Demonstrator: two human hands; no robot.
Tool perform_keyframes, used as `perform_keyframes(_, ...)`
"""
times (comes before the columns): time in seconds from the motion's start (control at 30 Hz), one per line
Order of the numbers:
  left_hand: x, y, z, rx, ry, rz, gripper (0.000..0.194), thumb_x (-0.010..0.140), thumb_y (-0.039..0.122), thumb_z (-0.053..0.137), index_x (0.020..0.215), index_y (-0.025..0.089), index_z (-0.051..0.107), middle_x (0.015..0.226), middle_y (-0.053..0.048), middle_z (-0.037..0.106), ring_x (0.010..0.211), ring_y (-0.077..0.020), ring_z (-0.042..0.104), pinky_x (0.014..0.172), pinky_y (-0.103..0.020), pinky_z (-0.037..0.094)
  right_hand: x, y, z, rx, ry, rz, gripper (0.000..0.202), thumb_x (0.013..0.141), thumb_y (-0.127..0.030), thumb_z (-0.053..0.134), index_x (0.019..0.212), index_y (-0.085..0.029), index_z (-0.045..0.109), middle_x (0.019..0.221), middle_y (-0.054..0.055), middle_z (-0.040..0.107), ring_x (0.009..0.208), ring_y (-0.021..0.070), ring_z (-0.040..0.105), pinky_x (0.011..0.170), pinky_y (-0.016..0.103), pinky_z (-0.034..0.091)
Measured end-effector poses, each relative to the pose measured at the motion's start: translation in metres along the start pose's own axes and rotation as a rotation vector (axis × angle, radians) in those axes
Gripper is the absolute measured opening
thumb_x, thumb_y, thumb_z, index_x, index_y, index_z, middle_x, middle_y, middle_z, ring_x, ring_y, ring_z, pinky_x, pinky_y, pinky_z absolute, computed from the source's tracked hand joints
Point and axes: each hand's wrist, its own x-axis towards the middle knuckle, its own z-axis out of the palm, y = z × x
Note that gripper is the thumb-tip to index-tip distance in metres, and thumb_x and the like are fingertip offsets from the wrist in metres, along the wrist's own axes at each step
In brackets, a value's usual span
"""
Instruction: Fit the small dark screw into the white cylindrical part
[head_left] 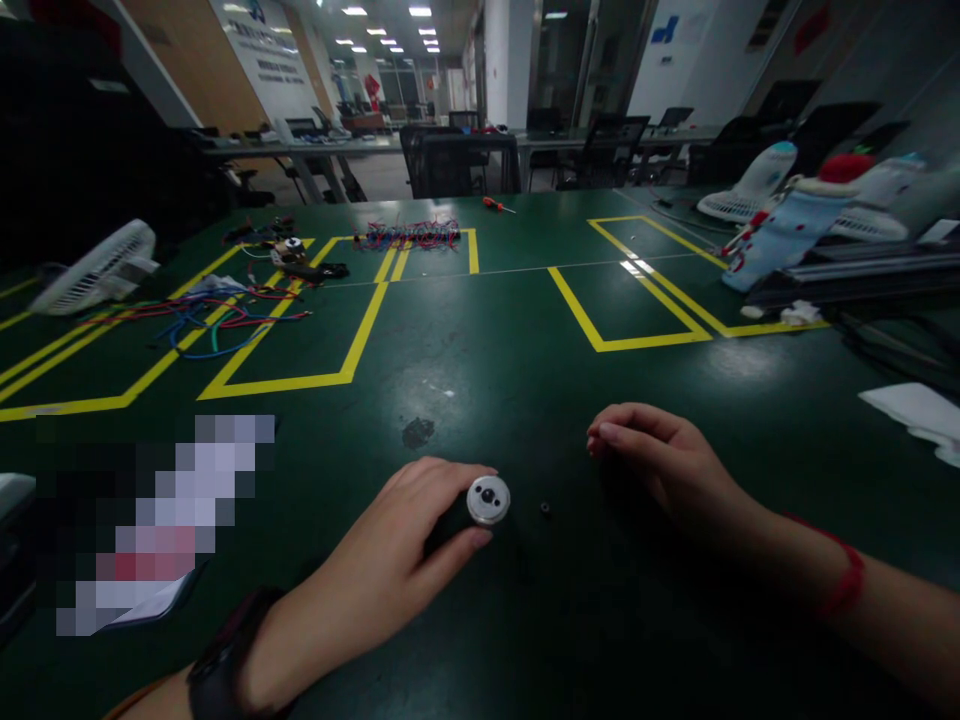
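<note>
A silver round metal part [488, 500], with a dark centre and small holes in its top face, stands on the green table [480, 330]. My left hand [409, 535] is wrapped round it, fingers on the far side and thumb on the near side. Just right of it lies a tiny dark piece [545, 509]. Further right, my right hand [667, 455] rests on its side with thumb and fingertips pressed together; whatever may be between them is too small to tell.
Loose coloured wires [217, 315] and a white fan [101, 270] are at the left. A wire bundle [409, 235] and a screwdriver [495, 205] lie at the far side. At the right are a blue bottle [780, 230], dark metal bars [862, 275] and white tissue [915, 412].
</note>
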Motion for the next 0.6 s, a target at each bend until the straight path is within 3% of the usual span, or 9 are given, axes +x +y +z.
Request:
perform_keyframes(0.1,0.000,0.000,0.000,0.001,-0.004,-0.003,0.037,0.094,0.028,0.056,0.129,0.032,0.044,0.121,-0.002,0.057,0.111,-0.0229,0.052,0.097,-0.041,0.043,-0.001,-0.001,0.002,-0.033,-0.026,0.001,0.014,0.085,-0.033,0.067,0.088,-0.020,0.067,0.081,0.001,0.064,0.075,0.0145,0.059,0.066,0.027,0.046)
perform_keyframes(0.3,0.001,0.001,-0.001,0.000,-0.007,-0.003,0.036,0.095,0.028,0.056,0.129,0.032,0.044,0.122,-0.002,0.057,0.112,-0.0230,0.051,0.097,-0.042,0.041,-0.007,-0.007,0.012,-0.566,-0.306,-0.242,0.014,0.085,-0.023,0.064,0.099,-0.021,0.064,0.097,0.004,0.063,0.090,0.0183,0.058,0.079,0.033,0.047)
perform_keyframes(0.47,0.002,0.002,0.000,-0.002,0.006,0.005,0.037,0.093,0.025,0.058,0.128,0.031,0.045,0.121,-0.002,0.057,0.111,-0.0226,0.051,0.097,-0.040,0.040,-0.010,-0.004,0.019,-0.781,-0.339,-0.354,0.035,0.077,-0.018,0.069,0.110,-0.019,0.058,0.111,0.008,0.058,0.102,0.0220,0.054,0.089,0.040,0.045)
perform_keyframes(0.6,0.002,0.003,0.000,-0.010,0.016,0.007,0.038,0.092,0.023,0.059,0.126,0.031,0.046,0.119,-0.001,0.058,0.109,-0.0222,0.052,0.097,-0.039,0.040,-0.010,-0.003,0.023,-0.908,-0.369,-0.393,0.020,0.080,-0.025,0.068,0.100,-0.022,0.065,0.115,0.008,0.056,0.107,0.0253,0.052,0.091,0.045,0.042)
